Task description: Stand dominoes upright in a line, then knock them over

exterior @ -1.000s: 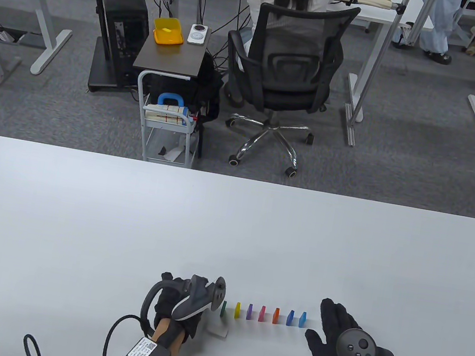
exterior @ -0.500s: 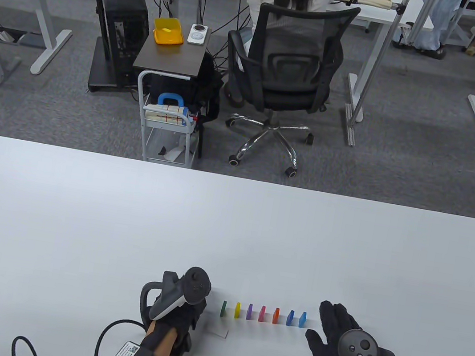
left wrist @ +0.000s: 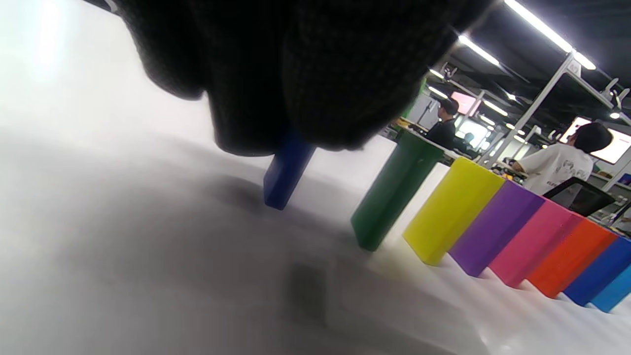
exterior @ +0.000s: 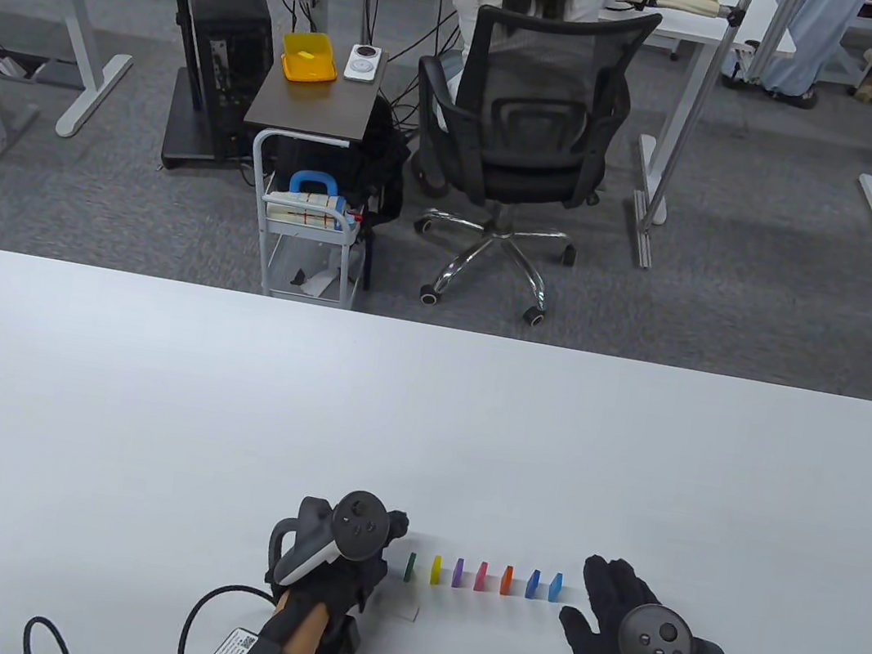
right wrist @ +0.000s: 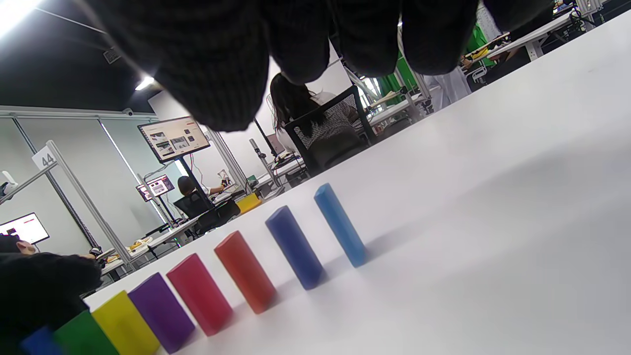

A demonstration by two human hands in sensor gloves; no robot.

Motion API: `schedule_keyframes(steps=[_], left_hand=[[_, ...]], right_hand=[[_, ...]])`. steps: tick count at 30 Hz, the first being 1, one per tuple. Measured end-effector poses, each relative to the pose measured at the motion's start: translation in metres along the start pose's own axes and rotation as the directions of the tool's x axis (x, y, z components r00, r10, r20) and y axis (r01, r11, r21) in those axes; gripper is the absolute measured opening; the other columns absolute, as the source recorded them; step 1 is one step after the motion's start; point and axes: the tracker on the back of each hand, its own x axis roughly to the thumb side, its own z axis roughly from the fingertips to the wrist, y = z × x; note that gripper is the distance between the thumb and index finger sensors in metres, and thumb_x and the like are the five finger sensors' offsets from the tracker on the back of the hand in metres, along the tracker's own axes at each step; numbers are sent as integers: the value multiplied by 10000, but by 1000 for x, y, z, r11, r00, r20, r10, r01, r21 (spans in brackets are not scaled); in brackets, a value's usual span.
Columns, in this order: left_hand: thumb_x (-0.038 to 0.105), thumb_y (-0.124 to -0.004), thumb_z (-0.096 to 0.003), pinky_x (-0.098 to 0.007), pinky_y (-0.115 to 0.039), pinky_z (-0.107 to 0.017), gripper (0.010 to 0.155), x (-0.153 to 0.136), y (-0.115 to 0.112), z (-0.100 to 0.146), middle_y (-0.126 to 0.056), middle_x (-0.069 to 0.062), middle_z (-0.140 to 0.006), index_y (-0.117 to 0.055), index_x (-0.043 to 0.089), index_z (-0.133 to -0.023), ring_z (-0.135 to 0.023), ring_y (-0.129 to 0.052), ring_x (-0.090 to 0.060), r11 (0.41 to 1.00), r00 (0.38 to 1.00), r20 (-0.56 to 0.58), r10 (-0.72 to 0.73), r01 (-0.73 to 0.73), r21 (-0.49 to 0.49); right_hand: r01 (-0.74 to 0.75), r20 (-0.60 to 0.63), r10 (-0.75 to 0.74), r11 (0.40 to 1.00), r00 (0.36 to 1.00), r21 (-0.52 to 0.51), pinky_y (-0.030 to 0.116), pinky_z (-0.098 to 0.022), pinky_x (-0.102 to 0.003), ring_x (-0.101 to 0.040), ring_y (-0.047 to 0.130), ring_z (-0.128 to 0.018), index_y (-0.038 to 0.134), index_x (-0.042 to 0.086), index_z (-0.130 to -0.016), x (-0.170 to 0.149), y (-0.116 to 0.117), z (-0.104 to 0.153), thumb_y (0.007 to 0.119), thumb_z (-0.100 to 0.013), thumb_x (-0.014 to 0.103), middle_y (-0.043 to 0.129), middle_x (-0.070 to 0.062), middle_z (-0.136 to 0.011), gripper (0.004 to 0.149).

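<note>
Several dominoes stand upright in a row on the white table (exterior: 140, 421), from the green domino (exterior: 410, 567) through yellow, purple, pink and orange to the dark blue and light blue domino (exterior: 556, 587). My left hand (exterior: 387, 541) is at the row's left end. It pinches another dark blue domino (left wrist: 287, 170), whose lower end touches the table just left of the green domino (left wrist: 394, 192). My right hand (exterior: 594, 609) lies open and flat on the table, just right of the light blue domino (right wrist: 340, 224). A pale flat piece (exterior: 400, 607) lies near my left hand.
A black cable (exterior: 198, 629) trails from my left wrist across the table's front edge. Beyond the far edge are a white cart (exterior: 309, 241) and an office chair (exterior: 531, 143) with a seated person.
My left hand has turned so that its tracker faces up. It drew back left, then edged right towards the green domino. The right hand and the row have stayed put.
</note>
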Motion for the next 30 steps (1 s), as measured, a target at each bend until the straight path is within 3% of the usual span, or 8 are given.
schedule_keyframes(steps=[30], left_hand=[[256, -963, -359, -460, -794, -716, 678, 1, -8, -4, -896, 50, -941, -669, 351, -962, -800, -1040, -218, 998, 999, -29, -26, 25, -65]], right_hand=[[-7, 2, 7, 1000, 1000, 16, 541, -687, -675, -505, 674, -937, 685, 169, -1018, 1, 1, 0, 848, -401, 444, 619, -203, -1062, 694]])
